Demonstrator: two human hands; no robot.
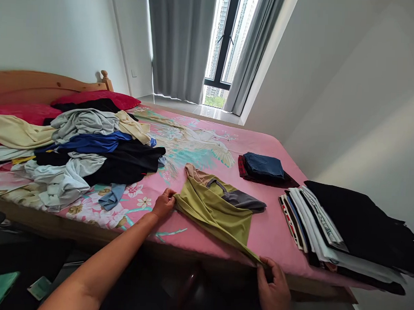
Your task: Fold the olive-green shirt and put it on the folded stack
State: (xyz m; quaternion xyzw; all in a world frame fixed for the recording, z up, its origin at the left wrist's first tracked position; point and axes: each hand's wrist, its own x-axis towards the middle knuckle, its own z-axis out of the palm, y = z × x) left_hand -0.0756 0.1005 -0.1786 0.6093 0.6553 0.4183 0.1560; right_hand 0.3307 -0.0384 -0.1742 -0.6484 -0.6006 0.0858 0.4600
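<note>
An olive-green shirt (218, 210) with grey and tan parts lies partly folded on the pink bedsheet (268, 235). My left hand (164, 204) pinches its left corner, near the bed's front edge. At the bottom right, my right hand (272, 286) grips the shirt's lower corner, just over the bed's edge. Between the two hands the near edge of the cloth is drawn out straight. The dark grey collar and sleeve lie on the shirt's far right side.
A heap of loose clothes (87, 145) covers the bed's left side, before red pillows (103, 97). Folded dark clothes (264, 165) lie right of the shirt. A larger stack of folded clothes (327, 224) stands at the right corner. The wooden headboard (41, 86) is far left.
</note>
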